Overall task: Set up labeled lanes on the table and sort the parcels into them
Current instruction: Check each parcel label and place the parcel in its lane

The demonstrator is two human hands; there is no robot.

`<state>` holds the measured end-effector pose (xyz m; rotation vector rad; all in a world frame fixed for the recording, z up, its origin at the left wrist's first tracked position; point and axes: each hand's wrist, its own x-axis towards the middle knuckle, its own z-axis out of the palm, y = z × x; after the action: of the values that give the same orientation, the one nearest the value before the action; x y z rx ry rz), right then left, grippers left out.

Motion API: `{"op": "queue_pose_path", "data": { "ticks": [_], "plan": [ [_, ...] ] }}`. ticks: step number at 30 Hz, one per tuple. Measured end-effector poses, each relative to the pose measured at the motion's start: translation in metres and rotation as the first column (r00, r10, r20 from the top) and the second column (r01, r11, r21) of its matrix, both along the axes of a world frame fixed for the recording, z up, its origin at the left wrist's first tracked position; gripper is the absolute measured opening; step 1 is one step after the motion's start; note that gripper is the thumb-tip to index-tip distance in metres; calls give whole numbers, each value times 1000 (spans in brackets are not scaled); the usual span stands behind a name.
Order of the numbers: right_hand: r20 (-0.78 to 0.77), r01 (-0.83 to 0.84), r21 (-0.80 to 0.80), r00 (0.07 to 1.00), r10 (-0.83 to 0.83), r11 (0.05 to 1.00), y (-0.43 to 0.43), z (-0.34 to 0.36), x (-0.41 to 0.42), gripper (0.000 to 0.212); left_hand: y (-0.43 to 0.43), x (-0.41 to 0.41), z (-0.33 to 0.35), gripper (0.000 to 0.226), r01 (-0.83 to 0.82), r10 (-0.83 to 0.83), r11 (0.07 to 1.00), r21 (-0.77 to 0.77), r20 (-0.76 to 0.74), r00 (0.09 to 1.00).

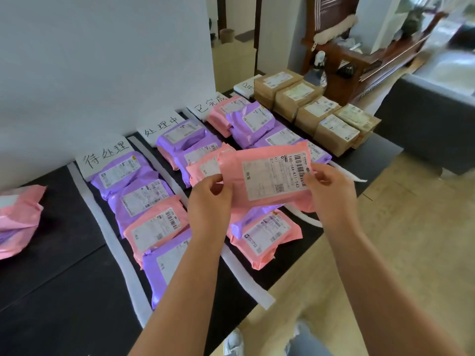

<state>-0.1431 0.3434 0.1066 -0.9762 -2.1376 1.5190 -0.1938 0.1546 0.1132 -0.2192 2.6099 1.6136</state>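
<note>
**Pink parcel held above the sorting lanes**

A pink parcel (262, 176) is held above the middle of the counter (64, 291), with its printed shipping label turned upward. Its left edge is pinched by the left hand (209, 199), thumb on top, and its right edge is pinched by the right hand (331, 191) beside the barcode, so both grips are grasping the parcel. The dark counter is divided into lanes by white strips (110, 242). A handwritten paper label (106, 155) is set at the far end of each lane, by the wall. Rows of purple and pink parcels (133, 199) are laid in the three left lanes. Brown boxes (316, 111) are lined up in the far right lane. Some pink bags (18, 222) are heaped at the left edge, outside the lanes.
</note>
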Motion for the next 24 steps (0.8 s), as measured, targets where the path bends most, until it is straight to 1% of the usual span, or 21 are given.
{"op": "queue_pose_path", "data": {
  "ticks": [3,7,11,16,19,24],
  "plan": [
    [8,-19,-32,1000,19,999,26,-5,-18,24,27,-15,-5,25,-19,19,1000,1,5,1000],
    [45,-74,-34,996,76,997,72,-7,-45,28,72,-37,-12,23,-59,59,998,2,4,998],
    [66,-174,-15,982,175,985,130,-8,-71,30,128,-52,-16,24,-138,138,990,-5,-7,990],
    [90,-300,-9,950,299,954,195,-10,-102,27,190,-64,-21,23,-212,212,977,-26,-4,977],
    [95,-364,-5,927,363,931,217,-14,-118,25,212,-66,-23,23,-251,251,967,-38,-8,968],
    [129,-424,0,898,421,906,225,-25,-146,28,220,-77,-28,28,-300,304,951,-74,46,952]
  ]
}}
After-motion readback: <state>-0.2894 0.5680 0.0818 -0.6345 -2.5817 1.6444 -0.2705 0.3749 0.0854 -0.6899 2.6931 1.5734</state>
